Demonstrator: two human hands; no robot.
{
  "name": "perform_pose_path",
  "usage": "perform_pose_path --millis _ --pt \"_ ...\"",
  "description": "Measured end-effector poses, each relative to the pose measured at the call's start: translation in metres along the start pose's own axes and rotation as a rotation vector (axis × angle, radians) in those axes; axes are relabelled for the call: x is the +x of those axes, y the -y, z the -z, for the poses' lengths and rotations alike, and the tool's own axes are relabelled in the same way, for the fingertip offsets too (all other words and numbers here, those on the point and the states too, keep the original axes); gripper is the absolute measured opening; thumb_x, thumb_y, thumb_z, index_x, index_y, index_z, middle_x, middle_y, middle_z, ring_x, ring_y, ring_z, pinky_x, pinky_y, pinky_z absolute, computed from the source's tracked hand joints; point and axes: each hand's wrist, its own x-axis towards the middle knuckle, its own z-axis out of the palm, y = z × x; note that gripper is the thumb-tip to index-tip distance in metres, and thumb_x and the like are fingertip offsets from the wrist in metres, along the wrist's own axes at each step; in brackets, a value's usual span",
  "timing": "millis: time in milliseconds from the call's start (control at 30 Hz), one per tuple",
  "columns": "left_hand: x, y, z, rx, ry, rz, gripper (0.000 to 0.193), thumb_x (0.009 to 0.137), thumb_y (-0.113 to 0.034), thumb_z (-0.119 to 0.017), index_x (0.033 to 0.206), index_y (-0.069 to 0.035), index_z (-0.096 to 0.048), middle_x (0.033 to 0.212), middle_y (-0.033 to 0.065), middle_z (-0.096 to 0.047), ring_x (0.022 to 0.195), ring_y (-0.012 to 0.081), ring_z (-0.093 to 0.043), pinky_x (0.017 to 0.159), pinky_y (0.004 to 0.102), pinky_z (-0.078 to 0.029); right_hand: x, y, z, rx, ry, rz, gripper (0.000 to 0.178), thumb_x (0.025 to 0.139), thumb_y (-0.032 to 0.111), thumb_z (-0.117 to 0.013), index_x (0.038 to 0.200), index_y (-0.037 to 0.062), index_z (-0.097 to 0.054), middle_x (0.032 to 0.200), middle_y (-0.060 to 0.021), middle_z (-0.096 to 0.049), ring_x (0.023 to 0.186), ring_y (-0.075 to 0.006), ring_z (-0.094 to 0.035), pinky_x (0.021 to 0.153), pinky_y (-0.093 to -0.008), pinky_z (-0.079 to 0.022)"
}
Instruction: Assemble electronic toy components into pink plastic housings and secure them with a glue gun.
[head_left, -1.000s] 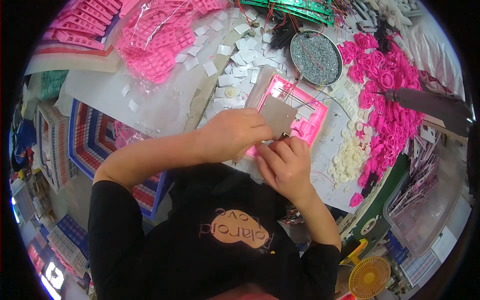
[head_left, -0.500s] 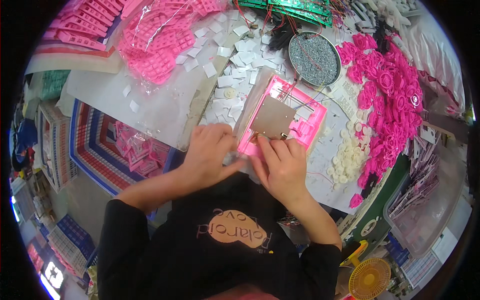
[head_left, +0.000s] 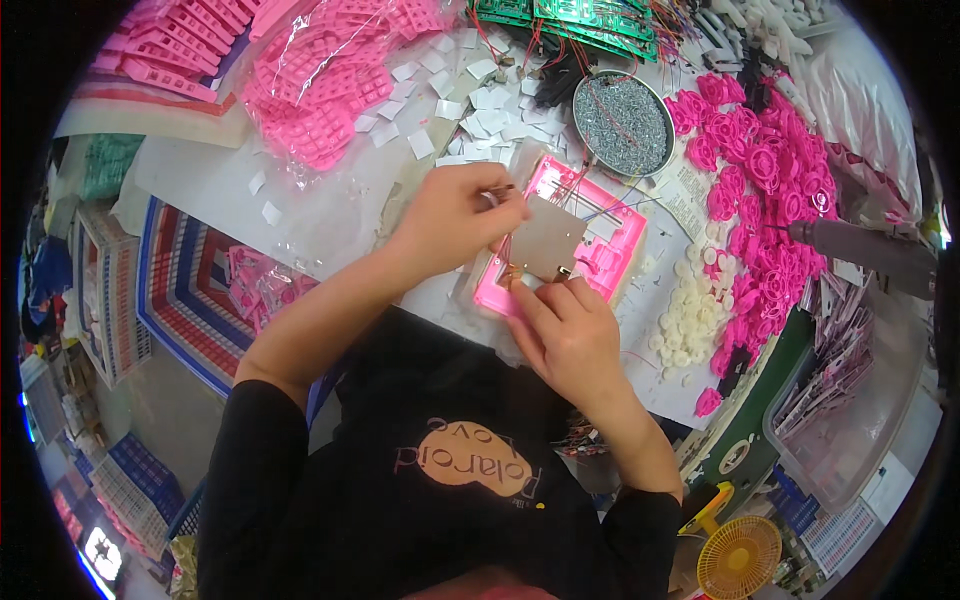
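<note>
A pink plastic housing (head_left: 628, 262) lies tilted on the table before me, with a flat grey-brown plate (head_left: 548, 238) and thin wires in it. My left hand (head_left: 455, 220) is raised over the housing's left edge, its fingers pinched together. A small dark thing shows at those fingertips, too small to name. My right hand (head_left: 572, 335) grips the near edge of the housing, thumb at the rim and fingertips inside. Beside those fingertips sits a small copper-coloured piece (head_left: 511, 276).
A round tin of small screws (head_left: 625, 125) stands behind the housing. Pink rosette-shaped parts (head_left: 765, 165) and cream discs (head_left: 690, 310) are heaped right. A grey pen-shaped power tool (head_left: 865, 252) juts in there. White paper pieces (head_left: 490, 110), bagged pink parts (head_left: 320, 85) and green circuit boards (head_left: 570, 22) lie farther back.
My left hand has risen from the housing's near left corner and moved up and right, its fingers now pinched. The right hand stays on the housing. The grey tool has swung into view at the right.
</note>
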Motion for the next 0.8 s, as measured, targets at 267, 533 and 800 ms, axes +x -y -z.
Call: perform_pose_path --millis 267,533,800 --pt "0.006 0.004 -0.017 -0.180 0.104 0.033 0.013 0.094 -0.005 -0.066 0.104 0.002 -0.062 0.080 0.0032 -0.066 0.063 0.0041 -0.061 0.055 0.0190 -0.046 0.013 0.007 -0.001 -0.080 -0.010 -0.057 0.040 0.080 0.018 -0.077 0.117 0.0042 -0.069 0.081 -0.0057 -0.057 0.077 -0.0231 -0.056 0.063 -0.0359 -0.047" --pt "-0.014 -0.001 -0.012 -0.097 0.093 -0.066 0.011 0.092 0.000 -0.068 0.101 0.005 -0.064 0.087 0.0041 -0.067 0.072 0.0049 -0.063 0.062 0.0199 -0.051 0.011 0.008 -0.004 -0.139 0.064 -0.056 0.047 0.081 0.020 -0.076 0.125 0.0068 -0.066 0.086 -0.0063 -0.057 0.082 -0.0252 -0.056 0.066 -0.0368 -0.048" --pt "-0.022 0.010 -0.012 -0.263 0.020 -0.114 0.011 0.093 -0.004 -0.069 0.100 0.003 -0.071 0.083 0.0044 -0.068 0.070 0.0071 -0.063 0.061 0.0226 -0.050 0.015 0.005 0.010 -0.140 0.244 0.044 0.046 0.084 0.023 -0.072 0.127 0.0066 -0.066 0.087 -0.0060 -0.055 0.085 -0.0242 -0.055 0.071 -0.0356 -0.048"
